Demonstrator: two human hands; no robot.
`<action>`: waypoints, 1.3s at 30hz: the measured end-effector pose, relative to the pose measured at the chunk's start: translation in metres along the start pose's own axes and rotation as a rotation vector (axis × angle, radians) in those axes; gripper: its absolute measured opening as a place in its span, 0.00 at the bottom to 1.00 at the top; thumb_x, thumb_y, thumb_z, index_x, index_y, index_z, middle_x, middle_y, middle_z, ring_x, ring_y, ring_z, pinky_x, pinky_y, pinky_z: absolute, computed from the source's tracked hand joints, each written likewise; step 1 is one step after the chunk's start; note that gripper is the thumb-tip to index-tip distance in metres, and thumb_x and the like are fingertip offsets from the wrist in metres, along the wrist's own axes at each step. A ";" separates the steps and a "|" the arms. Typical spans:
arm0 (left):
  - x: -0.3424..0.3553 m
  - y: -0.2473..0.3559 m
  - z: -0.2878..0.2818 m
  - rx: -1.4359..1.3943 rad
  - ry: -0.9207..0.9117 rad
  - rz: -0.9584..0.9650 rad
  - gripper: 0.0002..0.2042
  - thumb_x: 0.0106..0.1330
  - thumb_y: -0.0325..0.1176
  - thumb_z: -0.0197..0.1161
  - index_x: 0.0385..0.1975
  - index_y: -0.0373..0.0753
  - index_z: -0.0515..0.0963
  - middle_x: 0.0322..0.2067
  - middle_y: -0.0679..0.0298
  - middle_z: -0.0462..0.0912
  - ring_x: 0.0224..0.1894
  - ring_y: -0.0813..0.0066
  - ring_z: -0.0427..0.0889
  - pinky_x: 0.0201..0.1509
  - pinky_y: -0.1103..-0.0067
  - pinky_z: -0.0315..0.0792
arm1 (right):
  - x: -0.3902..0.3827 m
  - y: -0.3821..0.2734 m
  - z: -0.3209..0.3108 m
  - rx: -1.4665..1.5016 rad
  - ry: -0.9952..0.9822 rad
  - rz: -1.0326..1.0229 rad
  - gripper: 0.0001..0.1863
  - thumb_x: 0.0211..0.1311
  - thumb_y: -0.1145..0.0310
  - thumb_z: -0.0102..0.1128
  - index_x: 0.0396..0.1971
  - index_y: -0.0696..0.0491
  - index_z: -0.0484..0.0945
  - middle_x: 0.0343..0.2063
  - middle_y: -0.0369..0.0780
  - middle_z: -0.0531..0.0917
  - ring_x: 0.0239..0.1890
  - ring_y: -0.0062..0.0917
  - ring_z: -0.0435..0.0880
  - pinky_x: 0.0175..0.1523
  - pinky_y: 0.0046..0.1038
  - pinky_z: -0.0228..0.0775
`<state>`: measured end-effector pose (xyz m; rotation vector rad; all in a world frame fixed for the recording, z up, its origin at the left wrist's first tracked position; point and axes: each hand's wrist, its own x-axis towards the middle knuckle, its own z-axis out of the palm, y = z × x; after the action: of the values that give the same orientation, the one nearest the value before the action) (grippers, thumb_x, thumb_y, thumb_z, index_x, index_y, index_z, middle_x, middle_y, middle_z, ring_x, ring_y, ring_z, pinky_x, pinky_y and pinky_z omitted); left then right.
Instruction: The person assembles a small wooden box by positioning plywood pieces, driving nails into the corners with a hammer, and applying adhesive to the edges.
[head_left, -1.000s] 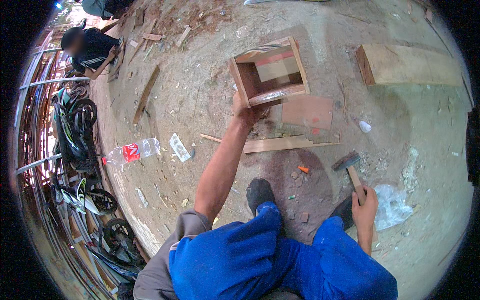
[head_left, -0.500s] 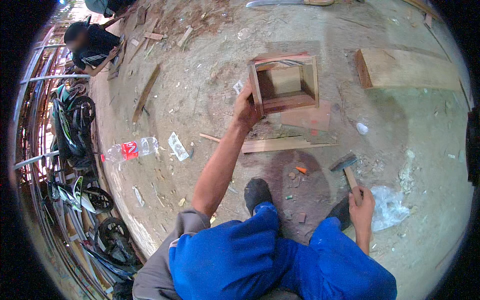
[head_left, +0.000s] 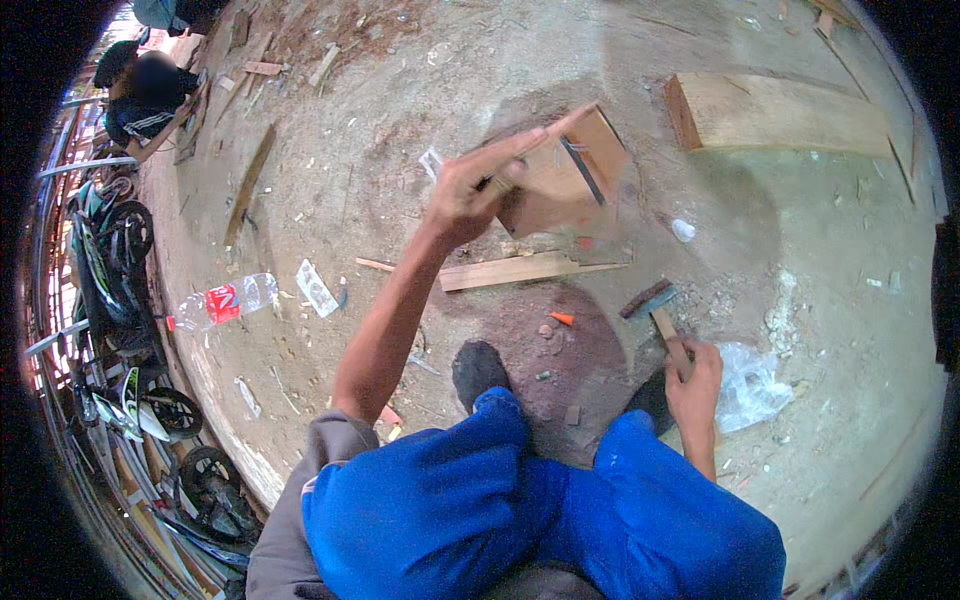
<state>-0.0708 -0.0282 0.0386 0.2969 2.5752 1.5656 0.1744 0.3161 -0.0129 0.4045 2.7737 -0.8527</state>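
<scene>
Out in front, my left hand (head_left: pixel 468 198) grips the near-left edge of a small wooden box (head_left: pixel 555 195), which is tilted above the dirt floor. Its plain board sides face me and a dark strip crosses near the right end; the inside is hidden from this angle, and the held edge is somewhat blurred. Low on the right, my right hand (head_left: pixel 697 380) is wrapped round the wooden handle of a hammer (head_left: pixel 670 338). The hammer's metal head points away from me, just above the floor and clear of the box.
A thin wood strip (head_left: pixel 510 270) lies before my feet, near an orange cone-shaped bit (head_left: pixel 562 319). A thick timber block (head_left: pixel 790 112) rests at far right. Clear plastic (head_left: pixel 750 388) is beside my right hand. At left are a bottle (head_left: pixel 222 303), motorbikes (head_left: pixel 125 260) and a crouching person (head_left: pixel 145 110).
My left hand has turned the box over, so its open side no longer faces me. The hammer stays in my right hand. The whole view has shifted slightly.
</scene>
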 end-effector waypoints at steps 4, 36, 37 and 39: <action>-0.008 0.005 0.026 0.262 -0.194 0.539 0.20 0.61 0.35 0.68 0.55 0.47 0.83 0.57 0.60 0.83 0.63 0.61 0.78 0.69 0.63 0.69 | 0.010 -0.011 -0.009 0.018 0.047 -0.059 0.17 0.56 0.74 0.66 0.45 0.61 0.76 0.44 0.53 0.78 0.50 0.51 0.75 0.57 0.46 0.67; -0.099 -0.021 0.052 -0.372 -0.018 -0.638 0.16 0.71 0.42 0.66 0.45 0.34 0.78 0.38 0.61 0.83 0.40 0.78 0.82 0.29 0.83 0.78 | 0.062 -0.049 0.004 0.163 -0.052 -0.188 0.19 0.54 0.73 0.68 0.47 0.60 0.77 0.46 0.52 0.78 0.52 0.50 0.77 0.58 0.43 0.71; -0.099 -0.018 0.055 -0.401 -0.020 -0.676 0.16 0.72 0.43 0.65 0.47 0.35 0.77 0.40 0.62 0.83 0.40 0.79 0.81 0.31 0.82 0.77 | 0.062 -0.057 0.003 0.126 -0.012 -0.214 0.20 0.54 0.74 0.68 0.47 0.60 0.76 0.47 0.51 0.78 0.52 0.48 0.78 0.58 0.41 0.70; -0.099 -0.006 0.062 -0.439 -0.029 -0.723 0.17 0.72 0.43 0.65 0.50 0.36 0.76 0.41 0.64 0.83 0.40 0.80 0.80 0.33 0.82 0.77 | 0.055 -0.057 0.005 0.078 0.021 -0.233 0.20 0.54 0.74 0.69 0.47 0.60 0.75 0.47 0.50 0.77 0.52 0.46 0.78 0.59 0.40 0.70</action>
<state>0.0369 0.0003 0.0041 -0.5764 1.8850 1.7025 0.1045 0.2785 -0.0028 0.1040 2.8522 -1.0156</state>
